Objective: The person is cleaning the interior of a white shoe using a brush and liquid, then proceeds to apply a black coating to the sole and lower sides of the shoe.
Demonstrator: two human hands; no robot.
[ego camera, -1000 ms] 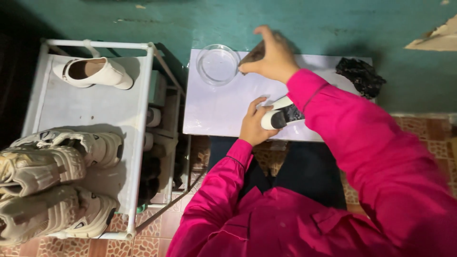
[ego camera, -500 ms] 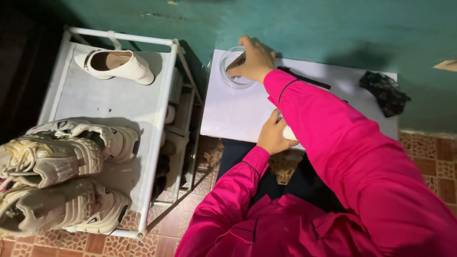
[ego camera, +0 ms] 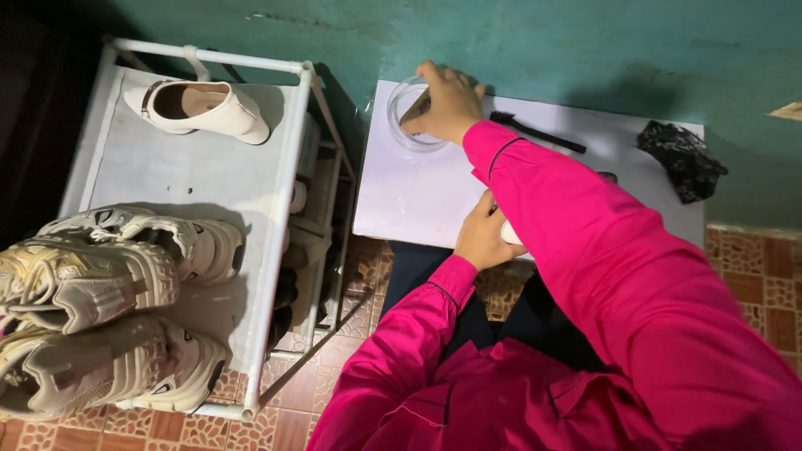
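Closest in, the left hand (ego camera: 480, 234) sits at the near edge of the white worktop (ego camera: 418, 200), fingers curled shut around a white shoe (ego camera: 510, 235) that's almost totally hidden under the pink sleeve (ego camera: 585, 242). Only a sliver of it shows, so how solid that hold is, can't tell. It looks to hang partly past the worktop edge, so a loose grip could let it tip off toward the lap or the tiled floor (ego camera: 752, 276).

Further out, the right hand (ego camera: 447, 104) is over the clear glass bowl (ego camera: 409, 117) near the far left corner, fingers bunched and pinching something small and dark down into it. What exactly, too hidden to say. The bowl sits close to the corner, right by the gap next to the shoe rack (ego camera: 276, 217), so a hard push or a sleeve drag could slide it off or slop whatever's inside.

A dark brush (ego camera: 535, 132) lies just behind the forearm, easy to knock. Black cloth (ego camera: 681, 159) is well apart, far right.
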